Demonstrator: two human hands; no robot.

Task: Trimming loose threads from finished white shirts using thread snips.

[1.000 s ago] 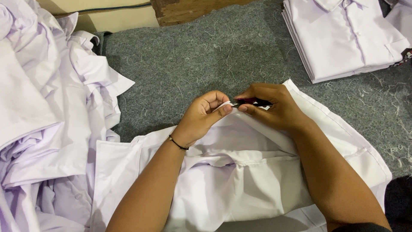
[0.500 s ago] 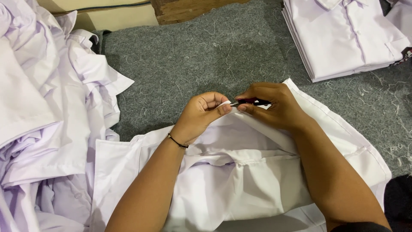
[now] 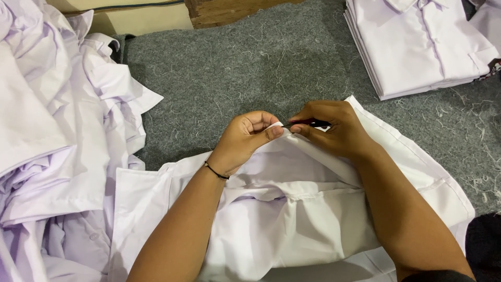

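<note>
A white shirt [image 3: 292, 219] lies spread in front of me on a grey felt surface. My left hand [image 3: 245, 140] pinches a raised fold of the shirt's upper edge between thumb and fingers; a thin black band circles that wrist. My right hand [image 3: 334, 130] holds a small dark thread clipper [image 3: 309, 124] whose tip meets the pinched fabric right beside my left thumb. The two hands almost touch above the cloth.
A loose heap of white shirts [image 3: 52, 130] fills the left side. A neat stack of folded white shirts [image 3: 422, 47] sits at the far right. The grey felt [image 3: 250, 68] is strewn with cut threads. A wooden block [image 3: 229, 10] lies at the far edge.
</note>
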